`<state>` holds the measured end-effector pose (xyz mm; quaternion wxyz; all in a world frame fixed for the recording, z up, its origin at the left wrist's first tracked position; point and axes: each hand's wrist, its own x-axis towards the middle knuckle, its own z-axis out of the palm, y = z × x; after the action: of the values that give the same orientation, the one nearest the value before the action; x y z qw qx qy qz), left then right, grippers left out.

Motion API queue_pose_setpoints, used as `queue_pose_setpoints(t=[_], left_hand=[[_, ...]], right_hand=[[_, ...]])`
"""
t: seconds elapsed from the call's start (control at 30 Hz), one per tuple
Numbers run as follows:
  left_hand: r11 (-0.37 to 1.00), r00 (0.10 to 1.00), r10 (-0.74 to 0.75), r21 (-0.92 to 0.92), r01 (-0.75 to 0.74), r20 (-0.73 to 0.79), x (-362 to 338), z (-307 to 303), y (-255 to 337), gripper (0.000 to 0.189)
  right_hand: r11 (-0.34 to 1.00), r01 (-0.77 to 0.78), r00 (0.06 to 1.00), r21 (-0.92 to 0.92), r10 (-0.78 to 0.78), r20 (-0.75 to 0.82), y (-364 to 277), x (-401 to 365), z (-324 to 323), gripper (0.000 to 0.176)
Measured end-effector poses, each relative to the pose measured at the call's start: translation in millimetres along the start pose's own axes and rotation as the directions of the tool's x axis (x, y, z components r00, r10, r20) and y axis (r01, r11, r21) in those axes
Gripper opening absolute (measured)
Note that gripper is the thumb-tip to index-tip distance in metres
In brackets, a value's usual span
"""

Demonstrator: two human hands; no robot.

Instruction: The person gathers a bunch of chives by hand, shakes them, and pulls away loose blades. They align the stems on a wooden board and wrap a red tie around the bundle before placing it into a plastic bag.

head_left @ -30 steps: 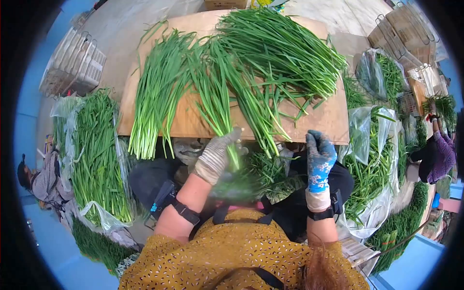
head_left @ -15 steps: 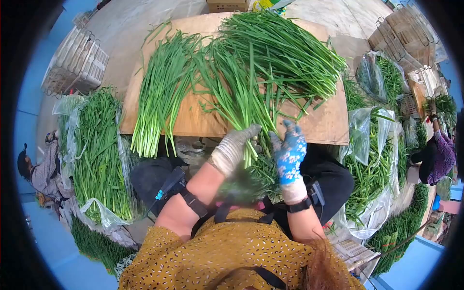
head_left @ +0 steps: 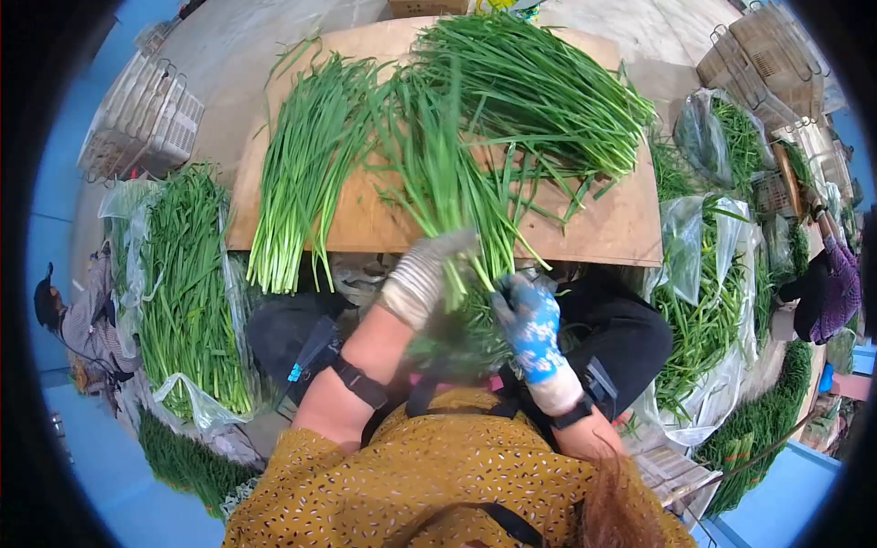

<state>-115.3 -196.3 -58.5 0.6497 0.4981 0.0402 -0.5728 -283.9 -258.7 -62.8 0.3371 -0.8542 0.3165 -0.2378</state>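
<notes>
My left hand (head_left: pixel 422 274), in a whitish knit glove, is closed around the stem ends of a bunch of garlic chives (head_left: pixel 434 178). The leaves of that bunch stretch away over the wooden board and are partly smeared by motion. Just to the right, my right hand (head_left: pixel 533 324), in a blue flowered glove, has its fingers curled in at the lower ends of a few chive stems (head_left: pixel 493 242). Its fingertips are partly hidden. Below both hands, loose green trimmings (head_left: pixel 475 333) lie over my lap.
On the wooden board (head_left: pixel 375 224) lie a neat chive bunch (head_left: pixel 306 173) at left and a large pile (head_left: pixel 548 100) at back right. Plastic-lined heaps of chives (head_left: pixel 187 301) flank me. Stacked crates (head_left: pixel 151 119) stand behind. Other people (head_left: pixel 831 283) sit at both sides.
My left hand has drawn slightly toward me and left with its bunch. My right hand has moved down and its spread fingers have curled in at the stem ends.
</notes>
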Motion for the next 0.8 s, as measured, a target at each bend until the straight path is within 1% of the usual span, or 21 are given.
queue_pose_setpoints(t=[0.03,0.07,0.1,0.13,0.17,0.2,0.27,0.3,0.4,0.43,0.53,0.57,0.6,0.67,0.7,0.77,0.8], left_hand=[[0.999,0.999,0.019,-0.05,-0.02,-0.027,1.3,-11.4,3.8,0.023],[0.994,0.998,0.038,-0.103,-0.043,-0.056,1.9,-22.8,8.3,0.023],[0.996,0.998,0.014,-0.091,-0.02,-0.067,-1.8,-32.8,16.1,0.022],[0.997,0.997,-0.01,-0.08,0.003,-0.081,-6.4,-40.7,20.8,0.022],[0.993,0.999,0.012,-0.116,-0.018,-0.049,-8.9,-45.6,19.2,0.022],[0.988,0.999,0.038,-0.15,-0.04,-0.015,-10.0,-49.2,18.0,0.022],[0.986,1.0,-0.024,-0.167,0.026,0.015,-11.2,-54.9,12.3,0.023],[0.983,0.998,-0.055,-0.176,0.059,0.031,-12.0,-57.6,8.0,0.023],[0.994,0.997,-0.046,-0.095,0.053,0.069,-7.0,-59.3,-9.1,0.025],[0.991,0.995,-0.058,-0.111,0.068,0.084,-1.6,-59.2,-19.2,0.026],[0.989,0.988,-0.145,0.028,0.143,0.051,-16.8,-43.1,-24.3,0.027],[0.989,0.987,-0.145,0.013,0.144,0.068,-22.3,-39.5,-28.2,0.028],[0.988,0.986,-0.155,0.0,0.155,0.055,-24.8,-41.1,-32.8,0.027],[0.985,0.985,-0.168,-0.026,0.168,0.034,-26.9,-44.2,-39.6,0.026],[0.976,0.977,-0.212,-0.039,0.213,0.035,-28.4,-47.6,-38.1,0.025],[0.979,0.979,-0.196,-0.051,0.198,0.055,-33.0,-45.5,-31.2,0.025],[0.98,0.98,-0.184,-0.057,0.188,0.069,-34.4,-43.7,-26.6,0.025]], right_hand=[[0.992,-0.111,0.99,0.062,0.104,0.099,1.8,-11.9,-5.5,0.01],[0.978,-0.207,0.95,0.033,0.193,0.244,2.2,-24.0,-16.7,0.01],[0.975,-0.185,0.94,0.119,0.141,0.311,7.7,-38.8,-25.6,0.011],[0.979,-0.175,0.87,0.102,0.105,0.482,16.7,-52.8,-36.1,0.011],[0.983,-0.161,0.767,0.088,0.068,0.638,25.0,-63.8,-45.4,0.01],[0.989,-0.127,0.721,0.075,0.04,0.691,28.6,-69.8,-52.9,0.011],[0.997,-0.059,0.621,0.054,-0.006,0.783,30.4,-75.8,-68.1,0.012],[0.985,-0.141,0.583,0.102,-0.001,0.812,31.0,-71.6,-72.1,0.014],[0.943,-0.316,0.517,0.101,0.082,0.852,28.6,-54.5,-68.2,0.017],[0.945,-0.319,0.5,0.073,0.102,0.86,25.3,-50.7,-65.6,0.019],[0.986,-0.116,0.62,0.121,-0.023,0.784,31.2,-74.5,-52.7,0.019],[0.987,-0.008,0.664,0.16,-0.114,0.739,28.9,-83.3,-52.0,0.022],[0.982,-0.007,0.67,0.186,-0.134,0.731,25.9,-89.8,-54.0,0.021],[0.992,0.0,0.667,0.129,-0.096,0.739,20.5,-95.2,-65.7,0.025],[0.996,0.019,0.653,0.086,-0.077,0.753,19.8,-98.8,-71.6,0.025],[0.998,0.065,0.63,-0.002,-0.039,0.775,21.2,-105.8,-84.2,0.027],[0.998,0.062,0.647,0.006,-0.045,0.761,26.2,-110.5,-88.1,0.027]])
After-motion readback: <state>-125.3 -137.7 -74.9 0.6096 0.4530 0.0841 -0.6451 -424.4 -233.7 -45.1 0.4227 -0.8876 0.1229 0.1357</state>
